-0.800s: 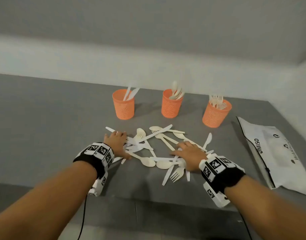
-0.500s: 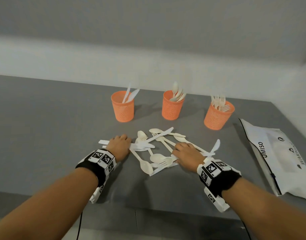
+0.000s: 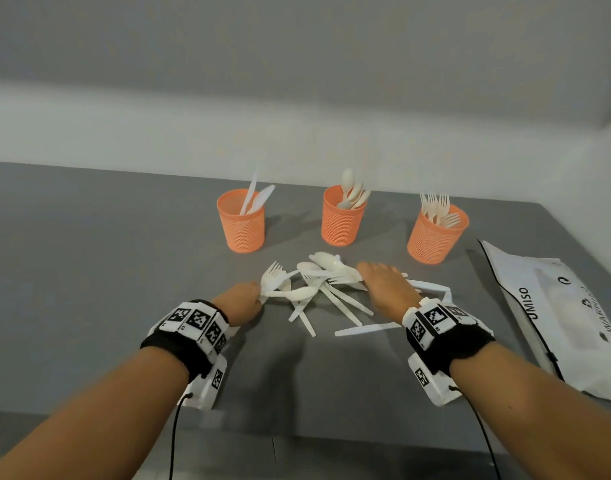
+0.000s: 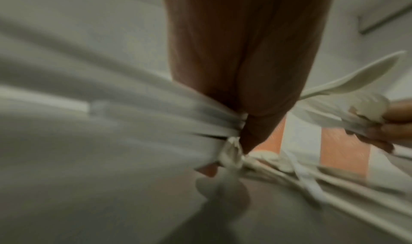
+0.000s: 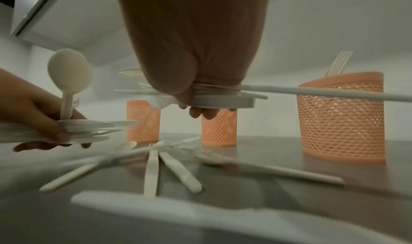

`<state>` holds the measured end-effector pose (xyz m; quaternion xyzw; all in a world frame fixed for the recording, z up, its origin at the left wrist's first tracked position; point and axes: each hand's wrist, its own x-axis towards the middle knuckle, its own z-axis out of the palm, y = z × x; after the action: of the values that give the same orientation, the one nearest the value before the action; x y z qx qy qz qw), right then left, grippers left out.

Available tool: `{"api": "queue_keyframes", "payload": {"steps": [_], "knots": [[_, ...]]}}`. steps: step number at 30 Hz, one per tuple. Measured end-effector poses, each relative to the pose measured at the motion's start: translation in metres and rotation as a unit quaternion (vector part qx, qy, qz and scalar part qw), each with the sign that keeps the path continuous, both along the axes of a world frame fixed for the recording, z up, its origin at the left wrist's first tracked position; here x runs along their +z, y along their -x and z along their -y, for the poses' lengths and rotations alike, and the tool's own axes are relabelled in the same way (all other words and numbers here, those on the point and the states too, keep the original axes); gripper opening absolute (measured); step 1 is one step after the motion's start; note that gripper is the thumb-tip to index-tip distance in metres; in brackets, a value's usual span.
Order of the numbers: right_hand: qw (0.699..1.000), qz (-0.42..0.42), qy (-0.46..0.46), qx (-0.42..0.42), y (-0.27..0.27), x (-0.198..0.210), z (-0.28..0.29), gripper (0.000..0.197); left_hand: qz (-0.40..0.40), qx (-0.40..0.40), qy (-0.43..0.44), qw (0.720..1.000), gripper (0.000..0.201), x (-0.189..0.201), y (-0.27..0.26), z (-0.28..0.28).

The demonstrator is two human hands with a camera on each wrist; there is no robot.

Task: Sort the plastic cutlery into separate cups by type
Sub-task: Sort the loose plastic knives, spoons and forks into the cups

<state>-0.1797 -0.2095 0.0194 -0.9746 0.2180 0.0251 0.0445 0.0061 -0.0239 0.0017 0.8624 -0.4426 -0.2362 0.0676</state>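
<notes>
Mixed bundles of cutlery are gripped in the left hand (image 3: 242, 301) and the right hand (image 3: 387, 286) (a loose pile (image 3: 331, 308) lies between them, handles pointing near), and the three orange cups (image 3: 342, 220) are set just beyond, the fork cup (image 3: 435, 237) nearest the right hand.

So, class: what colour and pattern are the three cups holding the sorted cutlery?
Orange, with a fine mesh of small holes. The right wrist view shows it best on the nearest cup.

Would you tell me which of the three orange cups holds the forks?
The right-hand orange cup, nearest the white bag; tines show above its rim, unlike the others.
</notes>
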Motion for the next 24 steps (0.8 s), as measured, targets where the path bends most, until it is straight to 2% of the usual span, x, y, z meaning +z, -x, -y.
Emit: {"api": "queue_keyframes", "payload": {"steps": [2,5,7,9,11,13,16,18,19,21,24], "knots": [[0.998,0.027,-0.037,-0.03,-0.003,0.009,0.002,0.027,-0.032,0.017,0.027,0.999,0.024,0.006,-0.005,-0.003],[0.973,0.165,-0.14,-0.074,-0.013,0.023,0.001,0.025,-0.119,0.065,0.119,0.984,0.024,0.02,-0.005,-0.002],[0.941,0.245,-0.214,-0.095,-0.026,0.036,-0.005,0.03,-0.186,0.092,0.197,0.958,0.031,0.032,0.0,0.004],[0.901,0.295,-0.297,-0.111,-0.04,0.048,-0.017,0.032,-0.258,0.128,0.29,0.913,0.03,0.044,0.008,0.012],[0.845,0.329,-0.402,-0.125,-0.053,0.054,-0.031,0.029,-0.312,0.154,0.347,0.871,0.031,0.054,0.015,0.022],[0.765,0.345,-0.525,-0.141,-0.064,0.057,-0.044,0.028,-0.35,0.15,0.357,0.853,0.038,0.06,0.018,0.033],[0.642,0.357,-0.661,-0.15,-0.075,0.056,-0.054,0.027,-0.425,0.112,0.36,0.823,0.033,0.064,0.021,0.042],[0.588,0.381,-0.697,-0.152,-0.078,0.056,-0.055,0.028,-0.469,0.09,0.361,0.801,0.028,0.064,0.021,0.046],[0.574,0.388,-0.705,-0.153,-0.079,0.056,-0.054,0.029,-0.48,0.075,0.361,0.796,0.027,0.064,0.021,0.047],[0.586,0.374,-0.7,-0.165,-0.082,0.054,-0.051,0.031,-0.488,0.055,0.358,0.794,0.029,0.062,0.021,0.048],[0.685,0.306,-0.633,-0.19,-0.083,0.05,-0.046,0.03,-0.486,0.04,0.358,0.796,0.032,0.06,0.023,0.052]]}}
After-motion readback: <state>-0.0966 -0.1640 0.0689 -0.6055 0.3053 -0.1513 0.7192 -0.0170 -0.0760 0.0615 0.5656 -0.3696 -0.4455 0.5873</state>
